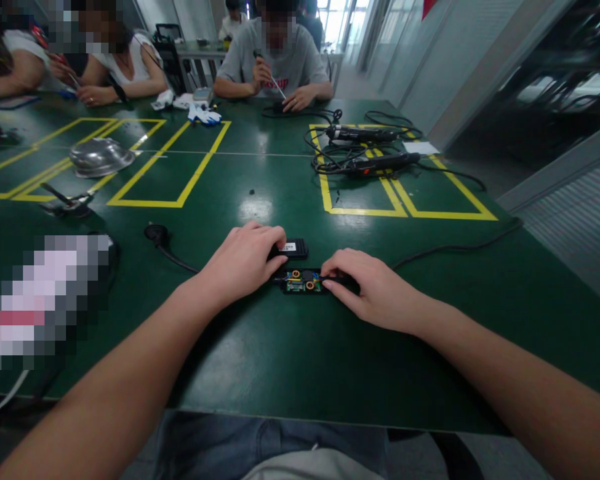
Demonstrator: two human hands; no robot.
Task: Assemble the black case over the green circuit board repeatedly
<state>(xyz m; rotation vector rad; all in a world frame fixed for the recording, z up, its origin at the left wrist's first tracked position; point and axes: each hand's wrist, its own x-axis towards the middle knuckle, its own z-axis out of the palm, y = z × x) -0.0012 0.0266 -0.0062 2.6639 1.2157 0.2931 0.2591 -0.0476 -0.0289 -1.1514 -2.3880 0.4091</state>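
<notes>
A small black open case holds a circuit board (303,283) with copper coils and coloured wires, lying flat on the green table. Just behind it is a black ribbed cover (300,249) with a white label. My left hand (245,260) has thumb and fingers closed on the cover's left end. At the case's right end, my right hand (365,287) pinches the black cord (349,283) where it meets the board; its fingertips partly hide the wires there. From the left side of the case a cord leads to a black plug (157,233).
Two black corded tools (380,160) lie among tangled cables at the back right. A metal bowl (100,158), a dark metal stand (69,201) and white-blue gloves (204,115) are to the left. Across the table a person (277,60) holds a screwdriver; others sit at left.
</notes>
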